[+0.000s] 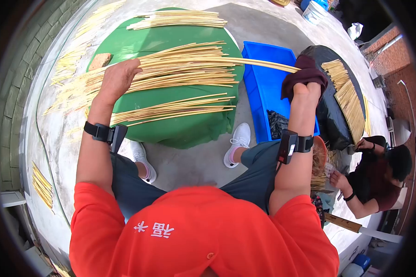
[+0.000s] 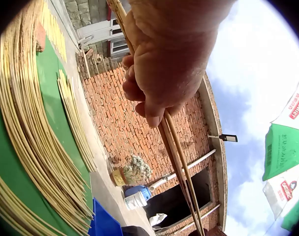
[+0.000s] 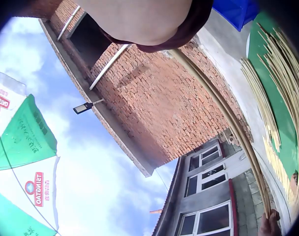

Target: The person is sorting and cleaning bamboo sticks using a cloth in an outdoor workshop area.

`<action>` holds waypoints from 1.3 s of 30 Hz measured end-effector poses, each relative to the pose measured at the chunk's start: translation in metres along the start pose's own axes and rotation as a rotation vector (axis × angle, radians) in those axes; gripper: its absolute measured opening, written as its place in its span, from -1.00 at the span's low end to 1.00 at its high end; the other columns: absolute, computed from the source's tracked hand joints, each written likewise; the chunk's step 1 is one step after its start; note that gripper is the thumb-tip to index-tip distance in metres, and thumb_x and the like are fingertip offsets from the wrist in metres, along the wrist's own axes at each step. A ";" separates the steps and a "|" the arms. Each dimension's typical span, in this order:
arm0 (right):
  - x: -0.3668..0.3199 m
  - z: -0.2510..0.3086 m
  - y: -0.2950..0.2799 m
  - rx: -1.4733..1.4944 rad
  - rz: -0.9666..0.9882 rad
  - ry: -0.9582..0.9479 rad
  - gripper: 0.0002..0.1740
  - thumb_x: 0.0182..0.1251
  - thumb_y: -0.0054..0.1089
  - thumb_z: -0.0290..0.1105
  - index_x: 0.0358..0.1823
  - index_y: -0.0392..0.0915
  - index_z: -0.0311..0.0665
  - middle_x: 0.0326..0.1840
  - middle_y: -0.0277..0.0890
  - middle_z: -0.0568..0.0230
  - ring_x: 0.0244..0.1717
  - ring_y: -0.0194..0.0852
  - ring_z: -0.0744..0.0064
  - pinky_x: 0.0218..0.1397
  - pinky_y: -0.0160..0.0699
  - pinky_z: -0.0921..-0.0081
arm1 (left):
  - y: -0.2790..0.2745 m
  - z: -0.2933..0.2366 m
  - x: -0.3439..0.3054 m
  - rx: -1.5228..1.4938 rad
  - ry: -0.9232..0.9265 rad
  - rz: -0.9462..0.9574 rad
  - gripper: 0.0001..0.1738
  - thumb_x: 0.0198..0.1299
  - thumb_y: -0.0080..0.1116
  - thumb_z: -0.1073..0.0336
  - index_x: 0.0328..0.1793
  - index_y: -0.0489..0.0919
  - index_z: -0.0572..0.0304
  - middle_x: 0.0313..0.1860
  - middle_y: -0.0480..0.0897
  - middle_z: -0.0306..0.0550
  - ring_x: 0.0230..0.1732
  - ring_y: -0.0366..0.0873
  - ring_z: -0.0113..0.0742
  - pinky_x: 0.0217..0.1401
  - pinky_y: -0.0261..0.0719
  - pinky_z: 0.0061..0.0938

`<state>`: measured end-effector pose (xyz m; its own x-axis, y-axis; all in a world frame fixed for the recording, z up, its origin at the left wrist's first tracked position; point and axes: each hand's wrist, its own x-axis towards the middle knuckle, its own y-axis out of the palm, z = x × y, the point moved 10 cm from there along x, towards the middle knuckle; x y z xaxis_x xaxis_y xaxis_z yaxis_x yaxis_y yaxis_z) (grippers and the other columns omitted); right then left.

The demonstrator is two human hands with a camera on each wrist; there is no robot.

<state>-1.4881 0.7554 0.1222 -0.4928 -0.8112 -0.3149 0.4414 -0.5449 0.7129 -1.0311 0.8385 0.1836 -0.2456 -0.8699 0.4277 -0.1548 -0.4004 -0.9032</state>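
A few long straw-coloured stalks (image 1: 259, 63) stretch between my two hands above a green cover. My left hand (image 1: 120, 77) grips them at the left, and in the left wrist view its fingers (image 2: 132, 91) curl round the stalks. At the right end, my right hand (image 1: 307, 91) holds a dark maroon cloth (image 1: 289, 87) wrapped about the stalks; the cloth hides most of its fingers. Below the held stalks, more stalks (image 1: 185, 76) lie in loose bundles on the green cover (image 1: 171, 127).
A blue tray (image 1: 259, 87) with a black plastic bag (image 1: 277, 123) stands right of the cover. Beyond it, shorter stalks (image 1: 349, 108) lie on a black-covered surface (image 1: 330, 122). A brick (image 1: 100, 61) rests at the cover's left. Another person (image 1: 379, 177) sits at the right.
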 end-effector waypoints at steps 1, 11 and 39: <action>0.006 0.012 0.018 -0.131 0.415 -0.121 -0.64 0.04 -0.05 -0.60 -0.06 0.45 -0.40 -0.15 0.41 0.29 -0.21 0.32 0.45 -0.03 0.30 0.64 | -0.005 0.010 0.001 -0.014 -0.017 -0.014 -0.83 0.13 0.04 0.25 -0.35 0.38 0.17 -0.45 0.49 0.03 -0.32 0.45 0.09 -0.35 0.38 -0.17; 0.003 -0.038 0.038 0.103 0.438 0.116 -0.71 0.34 -0.16 -0.36 -0.01 0.41 -0.33 0.04 0.41 0.15 0.02 0.41 0.29 0.13 0.43 0.39 | 0.005 0.104 -0.027 -0.666 -0.473 0.050 -0.68 0.31 -0.11 0.15 -0.43 0.39 0.20 -0.72 0.24 -0.33 -0.64 0.13 -0.55 -0.54 0.16 -0.60; -0.131 -0.201 0.059 0.000 0.619 0.514 -0.85 0.16 0.09 -0.54 -0.23 0.42 -0.25 -0.30 0.47 0.26 -0.36 0.43 0.45 -0.36 0.48 0.53 | 0.063 -0.068 -0.014 -0.458 -0.178 0.295 -0.64 0.25 -0.10 0.06 -0.40 0.37 0.22 -0.57 0.42 0.06 -0.46 0.41 0.03 -0.37 0.34 -0.23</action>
<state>-1.2464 0.7866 0.0795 0.2487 -0.9622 -0.1115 0.5215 0.0360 0.8525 -1.1028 0.8450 0.1235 -0.1822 -0.9770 0.1113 -0.5132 -0.0021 -0.8583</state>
